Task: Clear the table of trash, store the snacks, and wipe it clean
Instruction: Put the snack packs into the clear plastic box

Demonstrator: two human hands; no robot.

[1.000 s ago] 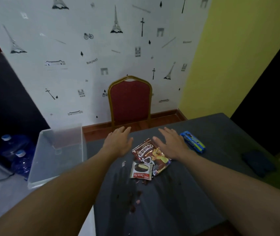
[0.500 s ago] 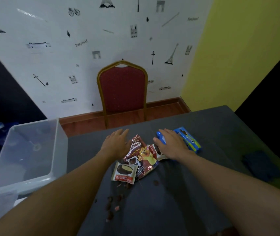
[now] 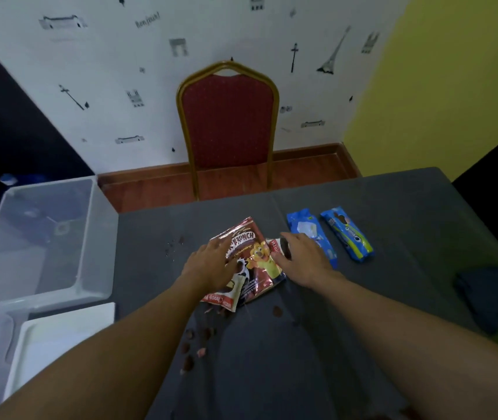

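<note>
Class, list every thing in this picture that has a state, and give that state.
left hand, open, fingers on the cereal bag
right hand, open, over a small red wrapper
Choco Pie wrapper, flat, beside the left wrist
blue cookie packs, flat, side by side
clear bin, open-topped
cloth, crumpled on the table
crumbs, scattered

On the table [image 3: 393, 207], a cereal packet [image 3: 253, 253] is placed centrally. Touching it at 7 o'clock, a pie wrapper [image 3: 226, 300] is laid. Crumbs [image 3: 193, 334] are scattered at 6. An inner cookie pack [image 3: 305, 231] and an outer cookie pack [image 3: 347, 237] are laid side by side at 2, and a cloth [image 3: 490, 295] at 4. Off the table, a bin [image 3: 44, 237] is set at 9 and a chair [image 3: 229, 125] at 12.
</note>
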